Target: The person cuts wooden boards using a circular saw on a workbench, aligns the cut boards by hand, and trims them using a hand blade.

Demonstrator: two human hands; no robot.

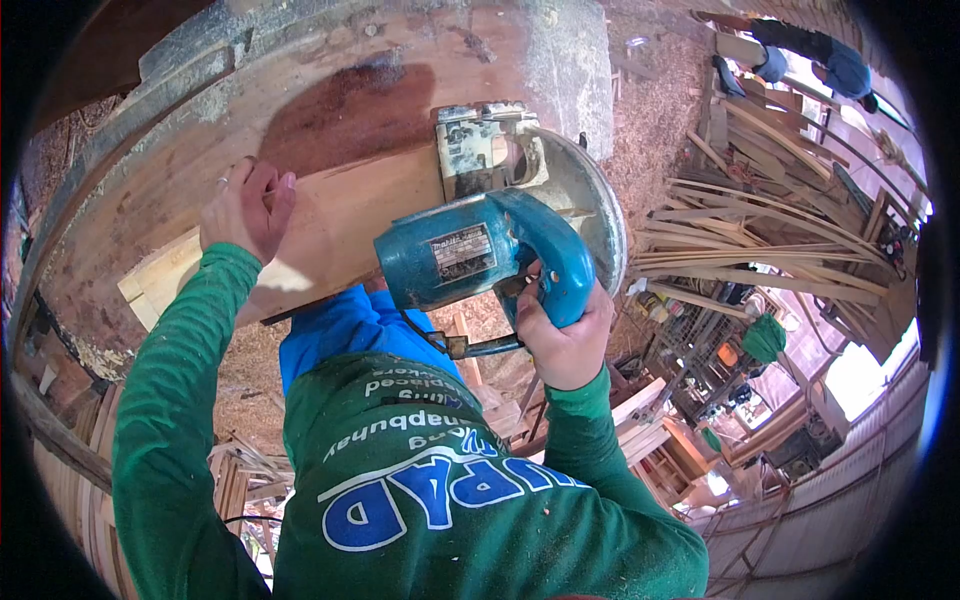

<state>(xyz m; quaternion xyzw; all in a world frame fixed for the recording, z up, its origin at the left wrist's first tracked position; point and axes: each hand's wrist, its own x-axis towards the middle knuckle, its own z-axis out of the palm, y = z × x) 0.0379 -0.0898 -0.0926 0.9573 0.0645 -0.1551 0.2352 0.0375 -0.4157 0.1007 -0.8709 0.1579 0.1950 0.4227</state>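
A blue Makita circular saw [440, 255] rests with its worn metal base on the right part of a pale wooden board [345, 215]. My right hand [568, 335] is closed around the saw's rear handle, with a finger near the trigger. At the board's far edge, my left hand [245, 212] lies on the wood with its fingers curled over the edge. The board lies on a large worn work table [520, 60]. The saw's round guard [590, 190] hides the blade. A dark power cord [490, 346] runs from beneath the handle.
A curved wooden rim [75, 170] borders the table at left. Sawdust [650, 120] covers the floor. Long wood strips [760, 245] are piled at right, near a person [845, 70] at upper right. Behind my right arm stand a metal rack [690, 335] and wooden frames [680, 460].
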